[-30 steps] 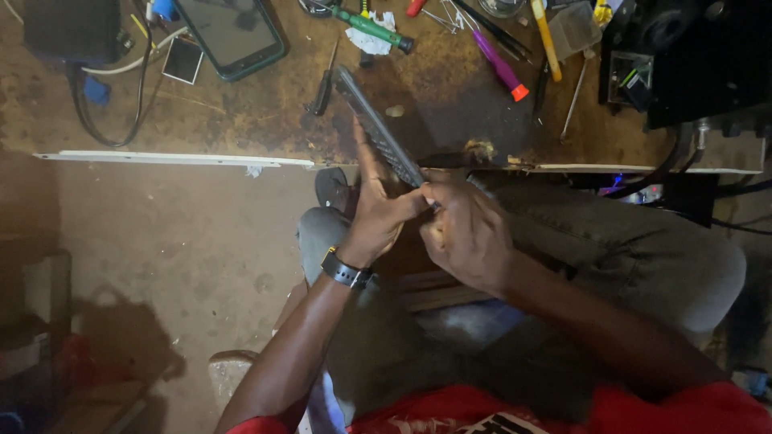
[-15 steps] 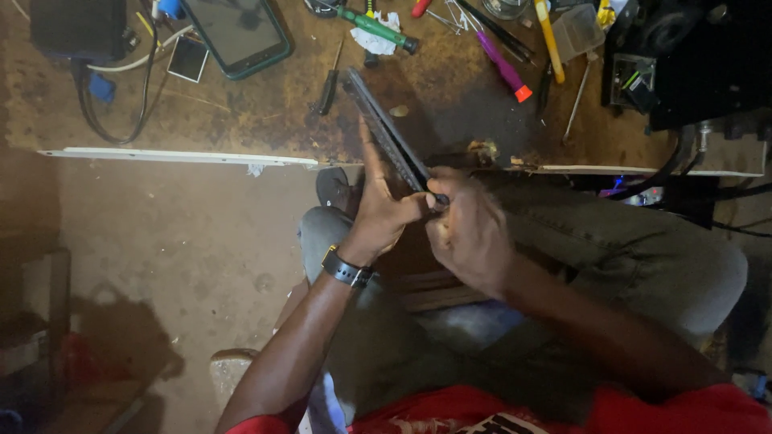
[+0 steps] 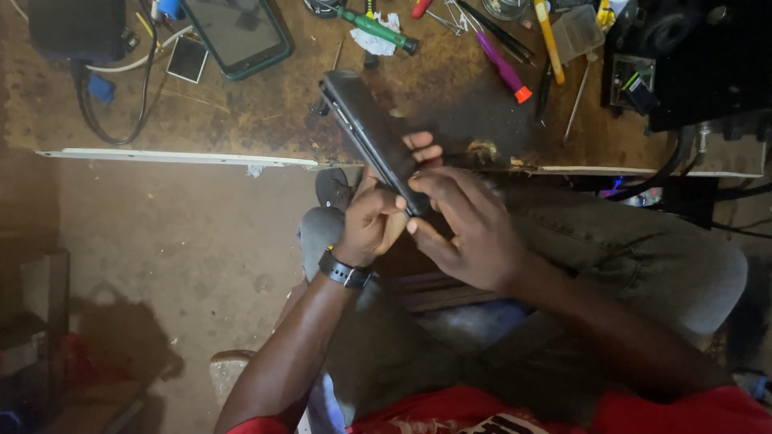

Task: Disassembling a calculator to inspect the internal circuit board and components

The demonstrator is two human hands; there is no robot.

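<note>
Your left hand (image 3: 371, 223) grips phone's (image 3: 368, 128) near end | right hand (image 3: 470, 229) pinches same end | long axis runs up-left, away toward bench (image 3: 265, 112) | both hands equally near.

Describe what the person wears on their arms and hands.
Both hands are bare, with no gloves or rings visible. The left hand has a dark watch with a black strap at the wrist. The right hand wears nothing. Both forearms are uncovered; short red sleeves show at the frame's bottom edge.

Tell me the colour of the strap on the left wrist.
Black: the wrist strap shows best in the head view.
</note>
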